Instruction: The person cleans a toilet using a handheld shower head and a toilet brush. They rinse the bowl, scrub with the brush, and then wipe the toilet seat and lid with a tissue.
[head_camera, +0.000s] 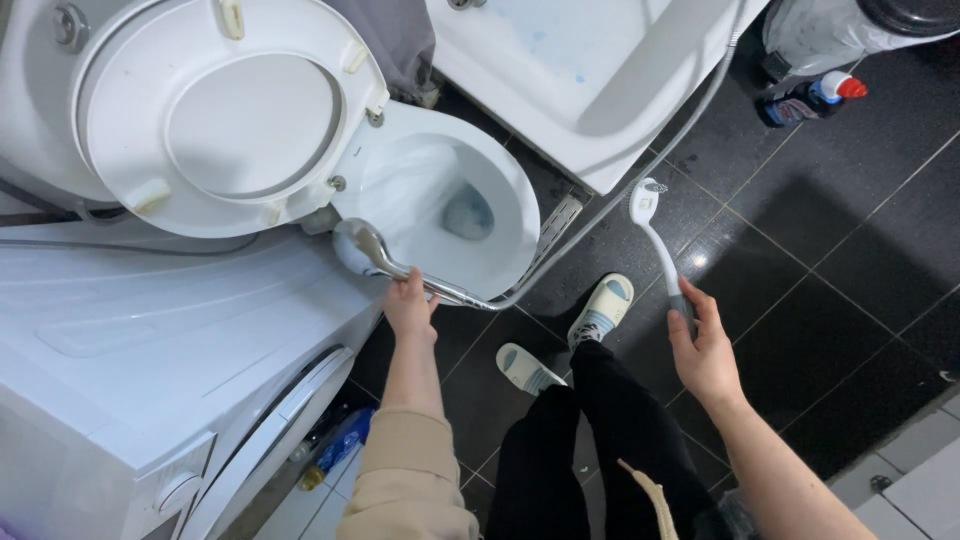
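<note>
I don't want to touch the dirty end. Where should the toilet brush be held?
Grip the brush low on its handle, from below, as the right hand does. The bristle head points up and away towards the tub, so the near grey grip end stays far from the bristles.

Left hand (410, 305) reaches forward with fingers curled closed, while right hand (703, 350) is raised, fist gripping

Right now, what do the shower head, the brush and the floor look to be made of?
The shower head in the left hand looks like chromed metal or plated plastic: mirror-bright reflections. The brush in the right hand looks like matt white plastic. The floor looks like glossy dark tile with pale grout lines.
</note>
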